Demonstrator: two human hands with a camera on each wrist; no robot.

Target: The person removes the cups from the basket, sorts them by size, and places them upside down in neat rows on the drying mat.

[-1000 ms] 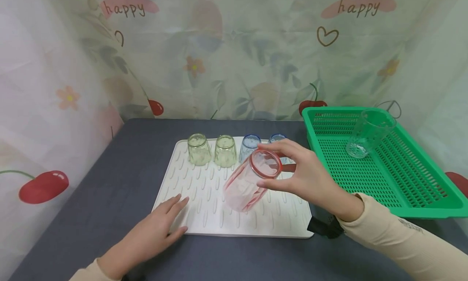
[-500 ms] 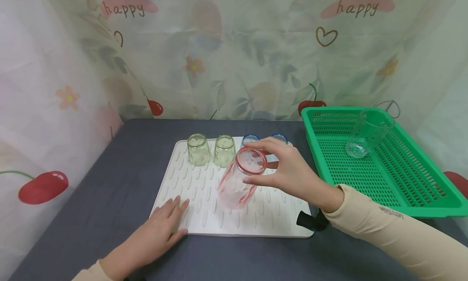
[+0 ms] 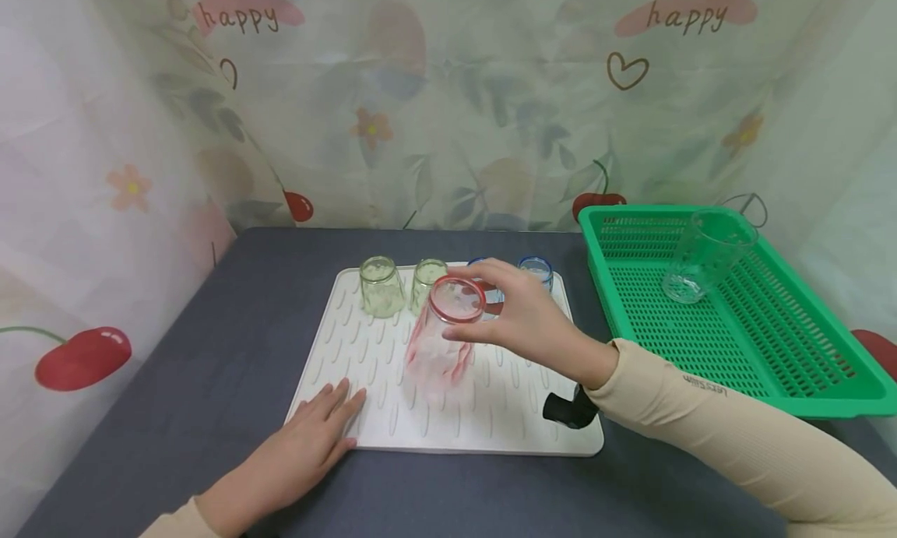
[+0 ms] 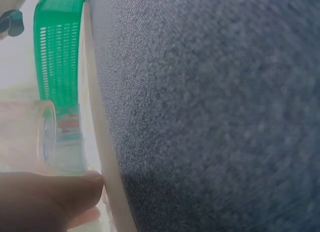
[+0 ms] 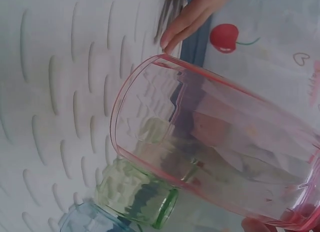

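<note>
My right hand (image 3: 536, 316) grips a pink tinted drinking glass (image 3: 440, 359) by its red-edged base, thumb in front and fingers behind. The glass is mouth down above a white ridged drying mat (image 3: 525, 433); its wide rim faces the mat in the right wrist view. My left hand (image 3: 301, 444) rests with fingers extended on the mat's left front corner. Behind the pink glass, two green glasses (image 3: 381, 289) and two blue glasses (image 3: 536, 267) stand upside down along the mat's back edge. The right hand hides most of one blue glass.
A green perforated basket (image 3: 806, 406) stands on the right, with a clear glass (image 3: 708, 250) tilted inside. The mat lies on a dark grey tabletop (image 3: 210, 367). A printed curtain (image 3: 448, 94) encloses the back and sides.
My right hand has carried the pink glass leftward over the mat and turned it from tilted to nearly upright, mouth down. The left hand has stayed almost still on the mat's corner.
</note>
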